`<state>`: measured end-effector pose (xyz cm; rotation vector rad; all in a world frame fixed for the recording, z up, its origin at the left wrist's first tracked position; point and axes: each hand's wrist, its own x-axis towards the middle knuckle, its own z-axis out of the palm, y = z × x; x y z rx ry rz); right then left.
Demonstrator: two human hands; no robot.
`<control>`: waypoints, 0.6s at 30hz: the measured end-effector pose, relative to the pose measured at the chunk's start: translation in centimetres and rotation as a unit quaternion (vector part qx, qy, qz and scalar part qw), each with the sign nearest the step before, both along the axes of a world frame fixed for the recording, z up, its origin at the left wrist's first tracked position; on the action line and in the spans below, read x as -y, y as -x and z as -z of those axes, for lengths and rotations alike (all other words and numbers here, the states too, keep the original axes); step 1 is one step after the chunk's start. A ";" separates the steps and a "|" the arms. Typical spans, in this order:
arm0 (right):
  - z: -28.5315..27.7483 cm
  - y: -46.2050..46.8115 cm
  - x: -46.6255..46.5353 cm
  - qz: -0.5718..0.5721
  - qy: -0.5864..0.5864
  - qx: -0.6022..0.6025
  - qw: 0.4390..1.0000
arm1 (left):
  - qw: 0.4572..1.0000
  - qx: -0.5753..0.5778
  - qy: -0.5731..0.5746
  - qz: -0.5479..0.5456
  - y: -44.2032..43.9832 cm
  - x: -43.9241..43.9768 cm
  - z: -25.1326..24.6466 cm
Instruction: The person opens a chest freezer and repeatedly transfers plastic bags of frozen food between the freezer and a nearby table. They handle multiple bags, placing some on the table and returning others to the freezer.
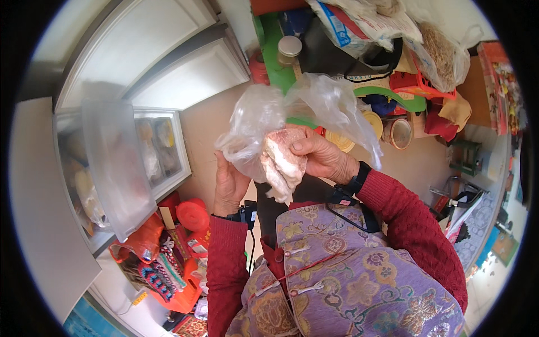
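A pale, fatty piece of raw meat [285, 162] is pinched in my right hand [326, 153], with the thumb on top. My left hand [229, 181] is at a clear plastic bag [257, 122], its thumb raised against the film and the other fingers hidden behind. The bag bunches up beside the meat. More clear plastic film [328, 105] spreads out beyond my right hand; whether both are one bag, I cannot tell. To the left, an open freezer drawer [185, 164] holds several bagged items, with a translucent plastic panel [118, 168] standing slanted over it.
White refrigerator drawer fronts [189, 71] rise at upper left. A green shelf [276, 54] bears a lidded jar [289, 47] and bags. On the floor stand yellow-lidded tubs [340, 141] and an open tub [397, 134]. An orange basket [185, 292] with knitted items sits lower left.
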<state>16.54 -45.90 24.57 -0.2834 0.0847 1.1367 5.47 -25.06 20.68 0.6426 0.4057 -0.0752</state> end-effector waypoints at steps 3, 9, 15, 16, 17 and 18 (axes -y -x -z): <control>0.7 -0.1 -0.2 0.028 0.130 0.004 0.991 | 0.998 0.034 0.039 0.036 0.3 -0.5 -0.2; 3.5 0.8 0.5 0.004 0.196 0.014 0.981 | 0.968 -0.060 -0.238 0.049 0.2 -1.7 1.2; 6.2 2.1 1.6 0.044 0.208 0.020 0.977 | 0.971 -0.082 -0.048 -0.219 -0.6 -5.3 3.5; 6.6 2.0 2.0 0.032 0.208 0.072 0.975 | 0.966 -0.089 -0.045 -0.238 -0.6 -5.9 3.5; 7.1 2.0 2.2 0.042 0.228 0.041 0.972 | 0.957 -0.116 -0.036 -0.264 -0.6 -6.4 3.5; 7.6 2.1 2.5 0.050 0.248 0.011 0.967 | 0.960 -0.103 -0.038 -0.259 -0.6 -7.0 3.4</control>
